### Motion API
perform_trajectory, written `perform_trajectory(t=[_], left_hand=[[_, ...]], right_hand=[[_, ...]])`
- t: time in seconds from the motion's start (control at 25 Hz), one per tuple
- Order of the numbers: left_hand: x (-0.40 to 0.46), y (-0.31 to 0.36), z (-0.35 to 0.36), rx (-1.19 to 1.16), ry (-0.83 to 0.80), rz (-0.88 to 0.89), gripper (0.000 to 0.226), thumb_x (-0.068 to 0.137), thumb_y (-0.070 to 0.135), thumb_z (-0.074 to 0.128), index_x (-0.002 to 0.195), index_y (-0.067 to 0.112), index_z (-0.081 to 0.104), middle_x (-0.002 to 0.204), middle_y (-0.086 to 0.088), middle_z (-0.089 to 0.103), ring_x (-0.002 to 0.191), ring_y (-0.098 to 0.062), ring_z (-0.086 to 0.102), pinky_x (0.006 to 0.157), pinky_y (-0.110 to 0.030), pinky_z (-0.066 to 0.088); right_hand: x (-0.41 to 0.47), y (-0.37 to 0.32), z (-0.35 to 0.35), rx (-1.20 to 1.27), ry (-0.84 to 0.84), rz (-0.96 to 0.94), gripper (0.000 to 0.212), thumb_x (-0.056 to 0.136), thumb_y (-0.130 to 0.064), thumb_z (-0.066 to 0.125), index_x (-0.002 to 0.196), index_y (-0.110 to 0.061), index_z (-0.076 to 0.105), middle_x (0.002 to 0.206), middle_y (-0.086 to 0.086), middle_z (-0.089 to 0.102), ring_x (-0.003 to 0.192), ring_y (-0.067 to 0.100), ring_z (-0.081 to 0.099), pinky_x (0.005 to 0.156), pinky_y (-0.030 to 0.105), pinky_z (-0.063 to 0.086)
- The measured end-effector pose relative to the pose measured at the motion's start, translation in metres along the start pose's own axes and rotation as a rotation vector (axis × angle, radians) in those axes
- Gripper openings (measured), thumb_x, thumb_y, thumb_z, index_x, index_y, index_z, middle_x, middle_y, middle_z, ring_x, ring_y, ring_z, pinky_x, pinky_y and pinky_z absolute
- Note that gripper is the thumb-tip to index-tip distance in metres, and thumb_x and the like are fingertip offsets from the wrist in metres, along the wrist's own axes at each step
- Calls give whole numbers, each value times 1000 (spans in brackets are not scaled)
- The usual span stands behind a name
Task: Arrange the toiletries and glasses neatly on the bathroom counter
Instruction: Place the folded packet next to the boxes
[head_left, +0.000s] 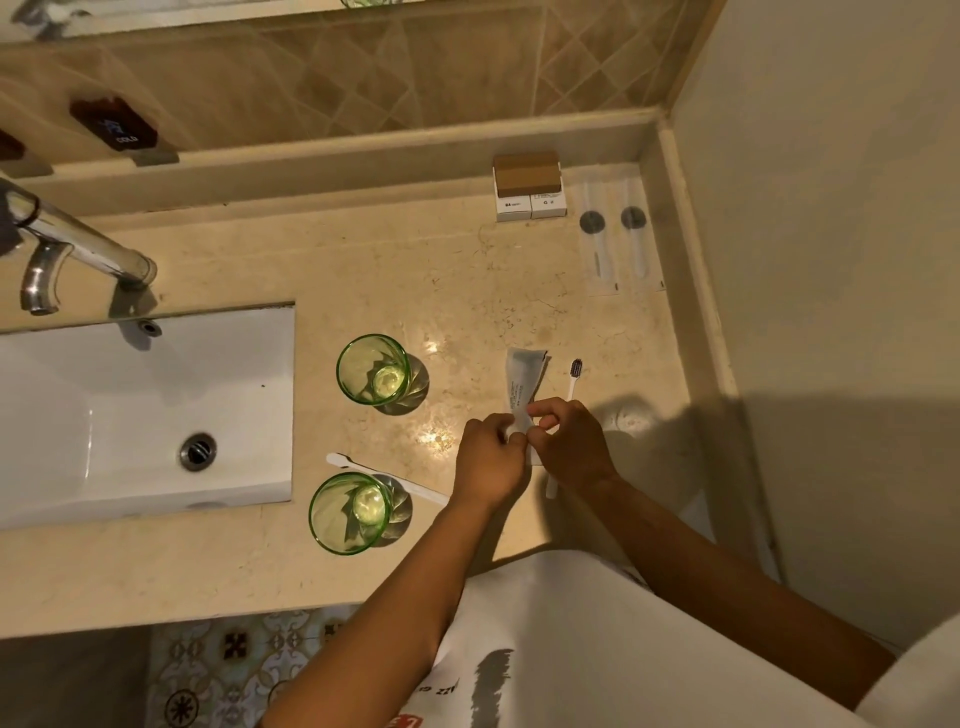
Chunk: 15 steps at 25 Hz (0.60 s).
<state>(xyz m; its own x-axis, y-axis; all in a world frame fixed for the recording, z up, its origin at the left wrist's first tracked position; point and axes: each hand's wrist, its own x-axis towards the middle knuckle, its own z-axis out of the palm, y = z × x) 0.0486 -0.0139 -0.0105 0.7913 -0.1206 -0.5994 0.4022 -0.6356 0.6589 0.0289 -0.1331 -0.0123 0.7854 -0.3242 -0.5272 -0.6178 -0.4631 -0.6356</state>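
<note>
Here, items run from largest to smallest.
Desk (322, 270): beige stone top carrying all the toiletries; most loose items lie toward its right half.
Sink (130, 405): white basin set into the left of the desk; it limits free room on that side.
Tap (78, 244): chrome spout over the sink's far edge, well apart from the work.
Hands: left hand (488, 462) and right hand (571, 441) meet over the near end of the tube (522, 382), fingers closed on it, probably working its cap end; the cap itself is hidden.
Glasses: far glass (373, 370) and near glass (350, 513), green, upright, apart, just right of the sink.
Boxes (529, 187): small cartons stacked against the back ledge, already squared.
Packets (621, 234): two sealed sachets side by side near the right wall.
Toothbrush (573, 379): lies just right of the tube, handle passing under the right hand.
Second brush (395, 480): white stick behind the near glass, partly hidden; it crowds a reach for that glass.
</note>
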Motion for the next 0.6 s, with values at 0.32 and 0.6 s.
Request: perform_trajectory(t=[0.32,0.6], left_hand=[[4,6,-14,-228,20,-141,20,94,25,53,94,14,69,88,-3,71,84,-23,66,75,-37,52],[4,5,-28,-275,61,-158,15,90,19,60,92,6,68,87,-10,70,81,-23,65,68,-29,50]], right_hand=[[7,-14,2,109,-30,0,13,88,-16,65,100,-22,66,99,-6,70,98,15,67,83,23,48],[11,-18,0,130,-149,36,25,84,-18,67,105,-6,71,99,7,76,93,22,69,76,25,54]])
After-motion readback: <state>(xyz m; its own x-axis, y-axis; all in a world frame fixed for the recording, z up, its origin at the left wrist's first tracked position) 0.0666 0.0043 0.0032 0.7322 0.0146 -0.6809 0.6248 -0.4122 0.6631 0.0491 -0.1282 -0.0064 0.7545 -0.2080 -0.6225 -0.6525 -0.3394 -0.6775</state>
